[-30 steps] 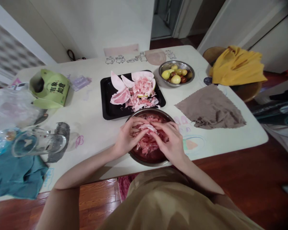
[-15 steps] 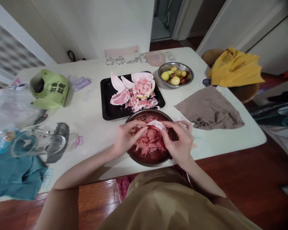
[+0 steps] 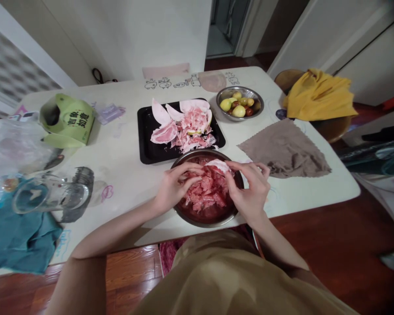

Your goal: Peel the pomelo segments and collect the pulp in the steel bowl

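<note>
A steel bowl [image 3: 206, 225] of red pomelo pulp [image 3: 205, 192] stands near the table's front edge, with both hands over it. My right hand [image 3: 251, 188] pinches a piece of pomelo with pale membrane [image 3: 218, 165] between thumb and fingers, above the bowl's far side. To its left, my left hand [image 3: 175, 186] has its thumb and forefinger apart over the pulp, and no piece is visible between them. Behind the bowl lies a black tray [image 3: 146, 146] bearing thick pomelo rind [image 3: 160, 113] and a heap of torn pink membrane [image 3: 193, 124].
A smaller steel bowl of fruit [image 3: 239, 105] sits behind the tray. On the right are a grey-brown cloth [image 3: 285, 148] and a yellow cloth [image 3: 318, 96]. A green box [image 3: 68, 120], plastic bag [image 3: 16, 144], glass pitcher [image 3: 57, 197] and teal cloth [image 3: 22, 238] occupy the left side.
My right hand has shifted slightly right with the pomelo piece. A gap has opened between that piece and my left fingertips, which have come away from it.
</note>
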Demonstrator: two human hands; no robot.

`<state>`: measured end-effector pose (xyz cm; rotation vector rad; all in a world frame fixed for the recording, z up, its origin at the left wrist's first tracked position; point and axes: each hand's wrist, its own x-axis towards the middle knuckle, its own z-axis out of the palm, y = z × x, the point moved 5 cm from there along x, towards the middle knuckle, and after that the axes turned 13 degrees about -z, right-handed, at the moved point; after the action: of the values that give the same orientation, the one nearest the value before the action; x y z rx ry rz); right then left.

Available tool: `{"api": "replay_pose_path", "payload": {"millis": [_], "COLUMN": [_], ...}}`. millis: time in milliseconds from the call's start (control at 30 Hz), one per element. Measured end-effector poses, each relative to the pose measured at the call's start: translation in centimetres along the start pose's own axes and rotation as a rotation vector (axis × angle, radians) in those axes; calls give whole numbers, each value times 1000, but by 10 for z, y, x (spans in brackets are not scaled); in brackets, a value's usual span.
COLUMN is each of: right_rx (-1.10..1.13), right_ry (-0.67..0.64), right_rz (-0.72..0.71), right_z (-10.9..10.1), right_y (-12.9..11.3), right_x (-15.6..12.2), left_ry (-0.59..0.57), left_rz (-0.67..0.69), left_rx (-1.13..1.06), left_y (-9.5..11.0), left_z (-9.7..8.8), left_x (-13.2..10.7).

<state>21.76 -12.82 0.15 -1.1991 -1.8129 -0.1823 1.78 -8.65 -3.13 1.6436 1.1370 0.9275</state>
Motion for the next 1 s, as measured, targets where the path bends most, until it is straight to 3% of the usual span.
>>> {"api": "replay_pose_path", "payload": {"millis": [167, 333, 633, 833, 1000], "right_rx": [-1, 10, 105, 107, 100], "right_ry": [10, 14, -62, -80, -56], "right_rz": [17, 32, 63, -2, -53], "right_z": [-1, -2, 7, 14, 14], "right_y": [2, 4, -4, -17, -24], "right_x": [0, -1, -3, -4, -1], "left_ry": [-50, -51, 25, 102, 90], "left_rz": [-14, 76, 78, 270, 288], "left_rx": [19, 225, 241, 283, 271], "left_y": [0, 13, 18, 25, 22], "left_z": [-5, -14, -13, -15, -14], "left_x": [2, 5, 5, 6, 7]}}
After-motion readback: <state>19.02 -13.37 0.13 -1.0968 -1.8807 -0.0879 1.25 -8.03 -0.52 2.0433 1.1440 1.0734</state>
